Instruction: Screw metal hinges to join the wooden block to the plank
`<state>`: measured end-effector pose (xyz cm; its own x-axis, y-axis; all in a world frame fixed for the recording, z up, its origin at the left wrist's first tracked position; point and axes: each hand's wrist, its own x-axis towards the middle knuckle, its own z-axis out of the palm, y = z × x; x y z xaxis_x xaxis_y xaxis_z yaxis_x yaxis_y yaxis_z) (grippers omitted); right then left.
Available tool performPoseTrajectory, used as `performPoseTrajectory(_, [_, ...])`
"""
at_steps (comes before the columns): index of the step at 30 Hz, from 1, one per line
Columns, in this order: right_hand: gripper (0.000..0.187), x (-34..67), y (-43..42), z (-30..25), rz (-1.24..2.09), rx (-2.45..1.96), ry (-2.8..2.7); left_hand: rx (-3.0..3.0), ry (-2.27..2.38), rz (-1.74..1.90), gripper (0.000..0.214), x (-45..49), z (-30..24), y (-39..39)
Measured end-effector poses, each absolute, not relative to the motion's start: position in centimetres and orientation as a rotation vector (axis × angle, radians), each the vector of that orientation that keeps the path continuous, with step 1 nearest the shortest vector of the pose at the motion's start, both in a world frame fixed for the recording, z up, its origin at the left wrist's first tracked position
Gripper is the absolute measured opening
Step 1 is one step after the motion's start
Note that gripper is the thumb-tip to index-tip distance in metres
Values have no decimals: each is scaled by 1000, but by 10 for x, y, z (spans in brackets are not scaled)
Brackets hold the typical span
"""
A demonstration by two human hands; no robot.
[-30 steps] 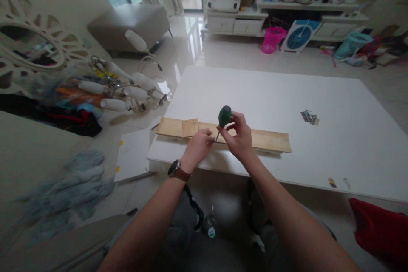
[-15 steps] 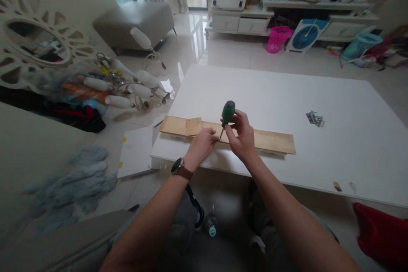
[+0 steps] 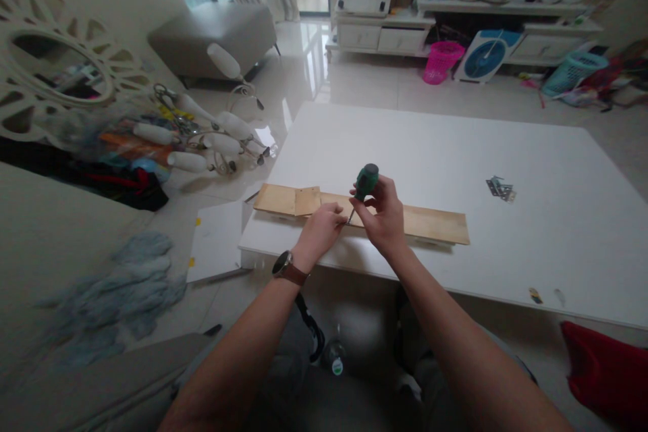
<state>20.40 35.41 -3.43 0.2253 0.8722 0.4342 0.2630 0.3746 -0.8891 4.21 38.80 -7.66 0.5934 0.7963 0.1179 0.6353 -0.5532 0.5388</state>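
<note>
A green screwdriver with a dark butt end (image 3: 366, 181) is in my right hand (image 3: 383, 216), its fingers closed round the lower handle. Its shaft slants down to the near edge of a long wooden board (image 3: 435, 223). Beside the tip, my left hand (image 3: 324, 226) rests on the board with thumb and fingers pinched; whatever they pinch is too small to make out. A watch with a brown strap (image 3: 289, 268) is on my left wrist. Left of that hand a small square wooden piece (image 3: 307, 201) lies on the board.
The board lies along the near edge of a large white panel (image 3: 430, 148). Metal brackets (image 3: 501, 189) lie in a pile to the right. A white lamp fixture (image 3: 217, 142) is on the floor at left. A clear bottle (image 3: 335, 358) stands below, between my legs.
The screwdriver's handle has tipped slightly to the right and towards me, while its tip stays at the same spot. My left hand has not visibly moved.
</note>
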Motion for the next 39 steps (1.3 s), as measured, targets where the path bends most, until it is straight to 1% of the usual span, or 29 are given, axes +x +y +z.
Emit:
performPoseTrajectory(3, [46, 203, 353, -35, 606, -1113, -1322, 2380, 1165, 478, 21, 43, -76, 388])
performPoseTrajectory(6, [44, 203, 352, -34, 606, -1114, -1339, 2380, 1187, 464, 20, 43, -76, 387])
performPoseTrajectory(10, [44, 203, 352, -32, 531, -1143, -1355, 2372, 1169, 493, 21, 43, -76, 387])
performPoseTrajectory(13, [39, 204, 353, -31, 467, -1173, -1349, 2364, 1163, 507, 23, 42, -77, 388])
performPoseTrajectory(16, [36, 204, 353, -32, 489, -1194, -1318, 2371, 1165, 500, 23, 42, -77, 388])
performPoseTrajectory(22, [39, 204, 354, -33, 605, -1173, -1287, 2398, 1164, 467, 23, 43, -75, 388])
performPoseTrajectory(29, [43, 204, 352, -34, 654, -1122, -1289, 2397, 1187, 451, 22, 42, -78, 389])
performPoseTrajectory(33, [42, 204, 352, -33, 585, -1150, -1307, 2390, 1172, 471, 22, 42, -77, 388])
performPoseTrajectory(35, [39, 204, 352, -32, 521, -1164, -1314, 2372, 1169, 498, 23, 42, -77, 387])
performPoseTrajectory(39, [25, 205, 352, -30, 483, -1178, -1310, 2353, 1157, 515, 23, 42, -76, 387])
